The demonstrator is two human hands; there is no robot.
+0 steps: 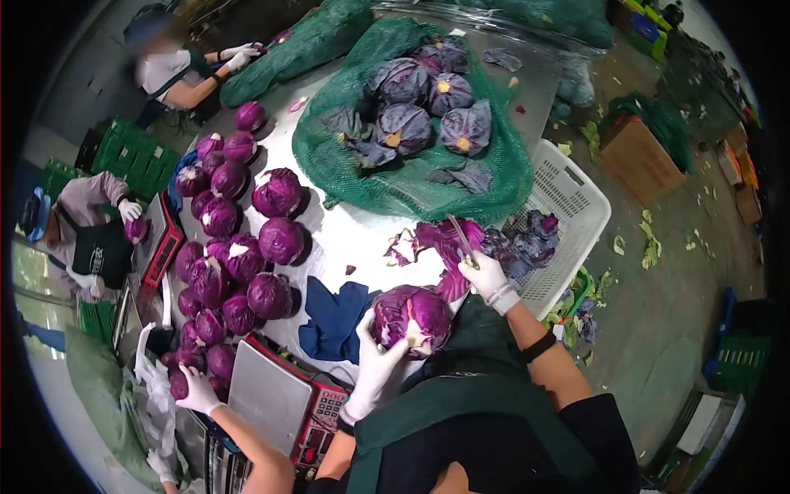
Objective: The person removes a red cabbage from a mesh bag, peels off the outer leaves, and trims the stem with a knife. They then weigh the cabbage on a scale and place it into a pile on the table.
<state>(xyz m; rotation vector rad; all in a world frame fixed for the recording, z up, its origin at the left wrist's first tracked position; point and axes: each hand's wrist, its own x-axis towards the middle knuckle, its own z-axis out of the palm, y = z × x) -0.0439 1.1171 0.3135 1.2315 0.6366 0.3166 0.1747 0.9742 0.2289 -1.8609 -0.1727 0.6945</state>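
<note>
In a white glove, my left hand (378,350) is wrapped round the side of a trimmed red cabbage (414,319), its pale cut stem facing me. My right hand (485,278), gloved too, grips a knife (462,235) with the blade pointing up and away. Purple cut-off leaves (448,251) lie beside the knife, and a pale stem piece (403,247) is left of them. Beyond, a green mesh bag (329,169) lies spread with several untrimmed cabbages (403,128) on it. A blue cloth (333,317) rests left of the held cabbage.
Several trimmed cabbages (276,193) cover the table's left side. A scale (267,395) stands near my left arm, and a co-worker's gloved hand (197,390) touches a cabbage there. A white basket (580,193) with dark leaves is at right. Two other people work at the far left.
</note>
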